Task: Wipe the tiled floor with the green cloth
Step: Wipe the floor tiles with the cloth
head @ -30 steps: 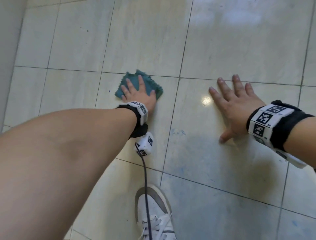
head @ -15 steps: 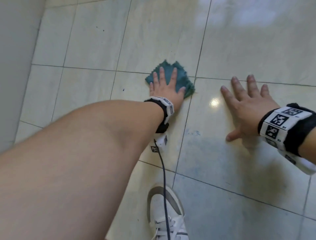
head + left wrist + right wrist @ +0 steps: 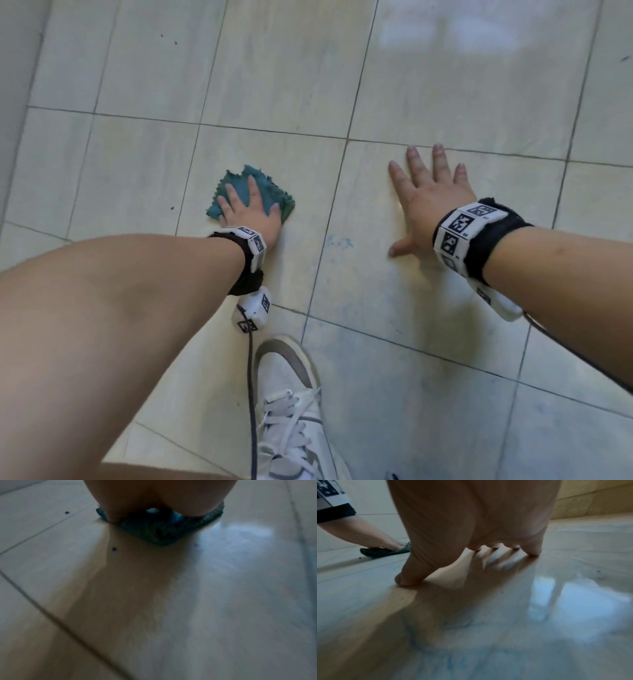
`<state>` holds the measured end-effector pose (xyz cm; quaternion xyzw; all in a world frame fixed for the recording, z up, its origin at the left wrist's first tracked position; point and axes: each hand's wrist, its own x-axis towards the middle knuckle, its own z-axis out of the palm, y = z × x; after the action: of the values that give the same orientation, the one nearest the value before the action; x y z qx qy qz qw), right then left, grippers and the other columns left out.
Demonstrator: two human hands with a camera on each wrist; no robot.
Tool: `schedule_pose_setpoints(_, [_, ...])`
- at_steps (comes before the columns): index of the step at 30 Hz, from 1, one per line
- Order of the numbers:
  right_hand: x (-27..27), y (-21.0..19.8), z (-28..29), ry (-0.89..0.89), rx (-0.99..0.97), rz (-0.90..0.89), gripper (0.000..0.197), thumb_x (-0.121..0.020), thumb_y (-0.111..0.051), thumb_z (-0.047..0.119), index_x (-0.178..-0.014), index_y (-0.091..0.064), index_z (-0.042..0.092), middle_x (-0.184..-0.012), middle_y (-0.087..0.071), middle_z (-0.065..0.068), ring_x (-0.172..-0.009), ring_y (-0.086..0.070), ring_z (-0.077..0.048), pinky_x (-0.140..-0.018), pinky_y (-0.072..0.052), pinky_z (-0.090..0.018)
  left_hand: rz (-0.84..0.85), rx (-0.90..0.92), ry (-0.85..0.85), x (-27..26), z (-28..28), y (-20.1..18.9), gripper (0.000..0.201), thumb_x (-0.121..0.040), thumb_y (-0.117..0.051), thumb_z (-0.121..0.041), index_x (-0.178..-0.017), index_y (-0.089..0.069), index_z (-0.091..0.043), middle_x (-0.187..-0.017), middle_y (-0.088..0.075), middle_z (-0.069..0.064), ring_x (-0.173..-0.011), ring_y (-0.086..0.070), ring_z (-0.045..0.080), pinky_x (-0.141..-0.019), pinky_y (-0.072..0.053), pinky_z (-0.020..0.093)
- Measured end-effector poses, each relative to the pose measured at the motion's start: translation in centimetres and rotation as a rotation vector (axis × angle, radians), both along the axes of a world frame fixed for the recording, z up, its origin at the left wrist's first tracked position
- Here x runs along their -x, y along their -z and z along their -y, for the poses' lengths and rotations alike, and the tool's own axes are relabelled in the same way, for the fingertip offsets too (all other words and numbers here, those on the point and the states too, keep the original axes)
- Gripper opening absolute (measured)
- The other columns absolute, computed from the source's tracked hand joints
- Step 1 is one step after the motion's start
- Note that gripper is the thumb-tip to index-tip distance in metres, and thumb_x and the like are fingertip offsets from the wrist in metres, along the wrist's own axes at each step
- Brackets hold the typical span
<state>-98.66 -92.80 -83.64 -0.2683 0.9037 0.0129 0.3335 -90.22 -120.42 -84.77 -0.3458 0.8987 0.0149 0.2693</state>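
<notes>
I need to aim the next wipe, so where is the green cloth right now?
In the head view the green cloth lies flat on the tiled floor under the left hand, left of the right hand.

The left hand (image 3: 251, 214) lies palm down with fingers straight and slightly spread, pressing flat on the green cloth (image 3: 270, 195) beneath it, arm stretched forward. The right hand (image 3: 428, 202) is planted flat on the tiled floor (image 3: 445, 85), fingers splayed, thumb out sideways, wrist raised.
</notes>
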Motion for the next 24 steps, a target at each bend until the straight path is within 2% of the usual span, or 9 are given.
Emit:
schedule_pose_setpoints(6, [-1.3,0.2,-1.1,0.013,0.047,-0.007,0.134,-0.067,-0.067,0.079,-0.156,0.019,0.025,-0.162,0.028,-0.004,-0.149,0.022,-0.038,-0.121,-0.004,-0.060,0.006,-0.071,0.117,-4.0,-9.3,0.1,0.077,-0.101,-0.031,-0.053,-0.155,0.018,-0.027,-0.161,0.022,0.019,-0.148,0.017,0.041,-0.120,0.001,0.054])
schedule_pose_setpoints(10, [-1.0,0.3,-2.2,-0.036,0.065,-0.032,0.130,-0.071,-0.066,0.077,-0.157,0.015,0.023,-0.163,0.025,-0.005,-0.150,0.018,-0.038,-0.122,-0.006,-0.056,0.029,-0.125,0.283,-5.2,-15.9,0.2,0.079,-0.100,-0.032,-0.053,-0.154,0.019,-0.027,-0.158,0.030,0.018,-0.145,0.025,0.041,-0.119,0.007,0.056])
schedule_pose_setpoints(13, [-0.8,0.6,-2.8,-0.068,0.076,-0.072,0.126,-0.073,-0.070,0.068,-0.158,0.011,0.024,-0.165,0.020,-0.006,-0.151,0.014,-0.037,-0.123,-0.009,-0.054,0.063,-0.178,0.392,-6.0,-20.2,0.2,0.081,-0.099,-0.034,-0.054,-0.154,0.019,-0.028,-0.156,0.034,0.017,-0.143,0.031,0.041,-0.119,0.009,0.058])
schedule_pose_setpoints(17, [-0.7,0.9,-3.2,-0.096,0.067,-0.097,0.127,-0.071,-0.071,0.069,-0.157,0.011,0.024,-0.165,0.018,-0.006,-0.151,0.012,-0.037,-0.123,-0.010,-0.054,0.077,-0.221,0.394,-6.4,-21.5,0.2,0.079,-0.099,-0.034,-0.056,-0.155,0.017,-0.032,-0.156,0.035,0.013,-0.143,0.033,0.037,-0.119,0.012,0.055])
schedule_pose_setpoints(19, [-0.7,0.9,-3.2,-0.099,0.061,-0.094,0.130,-0.069,-0.069,0.075,-0.157,0.011,0.024,-0.165,0.019,-0.006,-0.151,0.012,-0.039,-0.122,-0.009,-0.055,0.066,-0.210,0.348,-6.4,-20.1,0.2,0.078,-0.098,-0.033,-0.057,-0.154,0.017,-0.034,-0.157,0.034,0.011,-0.145,0.030,0.035,-0.120,0.010,0.053])
schedule_pose_setpoints(24, [-1.0,0.8,-2.9,-0.088,0.049,-0.068,0.134,-0.066,-0.067,0.080,-0.157,0.013,0.022,-0.164,0.021,-0.007,-0.150,0.015,-0.040,-0.122,-0.007,-0.057,0.028,-0.117,-0.081,-6.3,-14.5,0.1,0.076,-0.100,-0.030,-0.056,-0.154,0.019,-0.033,-0.160,0.027,0.013,-0.148,0.020,0.037,-0.120,0.003,0.052])
